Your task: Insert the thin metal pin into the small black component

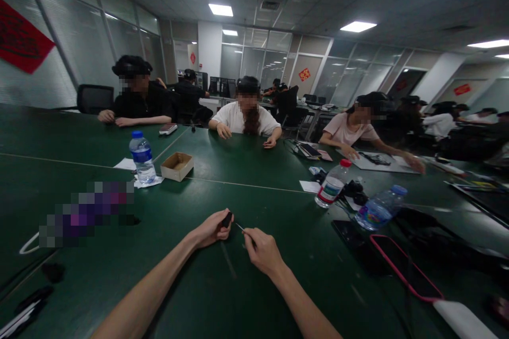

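Note:
Over the green table [207, 286], my left hand [212, 229] is closed around a small black object [227, 219], whose kind I cannot make out. To its right, my right hand [262, 250] pinches a thin, light-coloured metal rod [239, 227] between thumb and fingers. The rod's tip points up and left toward the black object, with a small gap between them. Most of the black object is hidden by the fingers of my left hand, and the rod's other end is hidden in my right hand.
An open cardboard box [177, 167] and a blue-capped water bottle [143, 159] stand ahead left. On the right are a red-capped bottle [332, 185], a lying bottle [379, 207], a pink-edged phone [405, 267] and cables. Several people sit around the table, one in white [246, 114] opposite.

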`<state>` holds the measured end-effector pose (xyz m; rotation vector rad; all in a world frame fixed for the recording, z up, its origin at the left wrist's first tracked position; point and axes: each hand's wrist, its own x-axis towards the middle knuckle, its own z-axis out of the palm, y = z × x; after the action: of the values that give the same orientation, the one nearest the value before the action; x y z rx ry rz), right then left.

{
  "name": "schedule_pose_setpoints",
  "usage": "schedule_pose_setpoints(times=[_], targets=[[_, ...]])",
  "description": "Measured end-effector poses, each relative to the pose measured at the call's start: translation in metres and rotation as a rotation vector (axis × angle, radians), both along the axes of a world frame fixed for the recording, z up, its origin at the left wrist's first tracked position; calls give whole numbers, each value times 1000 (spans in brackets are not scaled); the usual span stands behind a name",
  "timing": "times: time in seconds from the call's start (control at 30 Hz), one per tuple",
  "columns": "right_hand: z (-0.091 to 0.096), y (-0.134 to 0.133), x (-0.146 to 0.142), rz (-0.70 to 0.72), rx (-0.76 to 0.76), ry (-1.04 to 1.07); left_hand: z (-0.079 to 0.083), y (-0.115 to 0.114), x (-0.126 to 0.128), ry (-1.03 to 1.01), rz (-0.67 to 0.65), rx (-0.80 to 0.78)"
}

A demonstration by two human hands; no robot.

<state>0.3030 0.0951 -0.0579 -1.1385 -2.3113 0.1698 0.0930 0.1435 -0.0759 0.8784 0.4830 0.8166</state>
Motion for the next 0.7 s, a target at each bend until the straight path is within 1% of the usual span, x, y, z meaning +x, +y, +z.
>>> schedule_pose_setpoints(times=[0.1,0.27,0.4,0.53,0.7], targets=[[0,0,-1,-7,-4,6,2,-1,1,-12,-16,5],[0,-1,0,-22,-1,-16,11,-6,1,-33,18,15],[2,-2,0,-24,-3,-37,16,-8,1,-68,-10,27],[1,-2,0,-35,5,-28,15,-7,-1,-109,-6,45],[0,-1,0,-37,13,-25,10,-4,-1,-89,-2,45]])
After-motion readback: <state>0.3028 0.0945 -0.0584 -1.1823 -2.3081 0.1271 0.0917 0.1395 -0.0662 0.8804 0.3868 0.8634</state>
